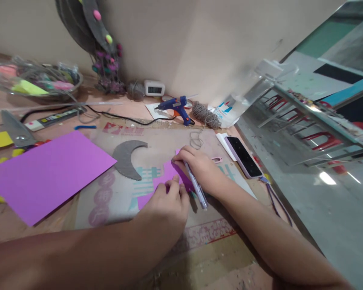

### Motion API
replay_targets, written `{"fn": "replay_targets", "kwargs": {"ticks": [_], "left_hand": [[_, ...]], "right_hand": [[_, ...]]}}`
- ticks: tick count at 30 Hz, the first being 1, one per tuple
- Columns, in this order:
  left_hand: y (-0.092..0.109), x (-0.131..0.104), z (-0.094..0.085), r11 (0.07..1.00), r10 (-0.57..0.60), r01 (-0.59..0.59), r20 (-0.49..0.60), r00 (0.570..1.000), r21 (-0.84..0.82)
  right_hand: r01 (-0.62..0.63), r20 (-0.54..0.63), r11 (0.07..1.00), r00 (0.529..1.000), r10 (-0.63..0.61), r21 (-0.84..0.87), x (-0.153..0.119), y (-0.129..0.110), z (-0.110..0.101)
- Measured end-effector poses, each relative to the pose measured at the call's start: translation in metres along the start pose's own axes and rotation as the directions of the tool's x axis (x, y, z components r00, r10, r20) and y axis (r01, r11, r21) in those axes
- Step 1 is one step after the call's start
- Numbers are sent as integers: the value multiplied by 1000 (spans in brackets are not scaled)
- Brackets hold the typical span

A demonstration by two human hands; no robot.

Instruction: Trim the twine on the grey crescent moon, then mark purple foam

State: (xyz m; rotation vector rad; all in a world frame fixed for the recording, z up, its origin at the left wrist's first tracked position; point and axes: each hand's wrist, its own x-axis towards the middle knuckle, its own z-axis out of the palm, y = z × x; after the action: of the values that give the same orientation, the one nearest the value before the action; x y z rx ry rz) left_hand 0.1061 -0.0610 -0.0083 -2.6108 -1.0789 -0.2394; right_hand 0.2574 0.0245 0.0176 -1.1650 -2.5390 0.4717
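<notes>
A small stepped piece of purple paper (166, 172) lies on the printed sheet, partly hidden by my hands. My left hand (169, 199) is closed at its near edge, with the fingertips bent onto the paper. Over its far right part, my right hand (201, 167) is closed with a clear pen (197, 187) held in it, the pen's barrel slanting back toward me. My right fingertips touch the paper's upper edge by a small dark bit I cannot make out. To the left rests a grey crescent (125, 160), apart from both hands.
A large purple sheet (51, 173) covers part of the scissors (18, 129) at left. Behind are a blue glue gun (177, 105), grey yarn (205, 114), a white clock (154, 88) and a filled basket (39, 94). A phone (244, 157) lies near the table's right edge.
</notes>
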Motion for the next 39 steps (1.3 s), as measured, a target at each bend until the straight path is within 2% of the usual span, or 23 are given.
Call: {"fn": "replay_targets", "kwargs": {"ticks": [5, 10, 14, 17, 20, 22, 25, 27, 29, 31, 32, 33, 34, 35, 37, 39], "left_hand": [[1, 0, 0, 1000, -2, 2, 0, 1000, 27], [0, 0, -2, 1000, -17, 17, -2, 1000, 22], [-1, 1, 1, 1000, 6, -6, -16, 1000, 15], [-1, 2, 3, 1000, 12, -12, 0, 1000, 17], [-1, 2, 6, 1000, -3, 3, 16, 1000, 9], [1, 1, 11, 1000, -22, 22, 1, 1000, 6], [2, 0, 17, 1000, -20, 21, -42, 999, 22], [1, 0, 18, 999, -5, 8, -62, 998, 38], [1, -1, 15, 999, -2, 5, -56, 998, 39], [0, -1, 8, 1000, -10, 10, -18, 1000, 27], [0, -1, 4, 1000, -5, 5, 7, 1000, 17], [0, -1, 1, 1000, 2, -2, 31, 1000, 8], [0, -2, -2, 1000, 7, -7, 49, 999, -1], [0, -2, -4, 1000, 12, -11, 61, 998, -9], [0, -2, -5, 1000, 12, -11, 69, 998, -19], [0, -1, -4, 1000, 10, -8, 72, 997, -25]], "right_hand": [[4, 47, 997, 999, -8, 77, -2, 0, 0], [-23, -14, 1000, 1000, 23, 12, -2, 0, 1], [-12, 51, 997, 999, 8, 77, -2, -3, 0], [-14, 34, 999, 999, 13, 35, -2, -4, 1], [-4, -38, 1000, 999, 3, -29, -1, 3, 5], [-22, -146, 999, 989, 16, -37, 0, 15, 6], [-123, -340, 992, 934, 113, -8, 2, 35, 2], [-197, -401, 976, 890, 218, 93, 3, 42, -3], [-221, -424, 955, 859, 288, 200, 4, 41, -8], [-180, -383, 921, 869, 313, 345, 5, 30, -9], [-121, -271, 816, 907, 322, 565, 6, 23, -7], [-130, -87, 652, 953, 290, 747, 6, 16, -4], [-189, 76, 510, 969, 234, 839, 7, 11, 0], [-194, 111, 427, 971, 211, 883, 7, 7, 4], [-76, -41, 408, 962, 271, 910, 7, 5, 13], [-23, -140, 467, 940, 310, 884, 7, 8, 18]]}}
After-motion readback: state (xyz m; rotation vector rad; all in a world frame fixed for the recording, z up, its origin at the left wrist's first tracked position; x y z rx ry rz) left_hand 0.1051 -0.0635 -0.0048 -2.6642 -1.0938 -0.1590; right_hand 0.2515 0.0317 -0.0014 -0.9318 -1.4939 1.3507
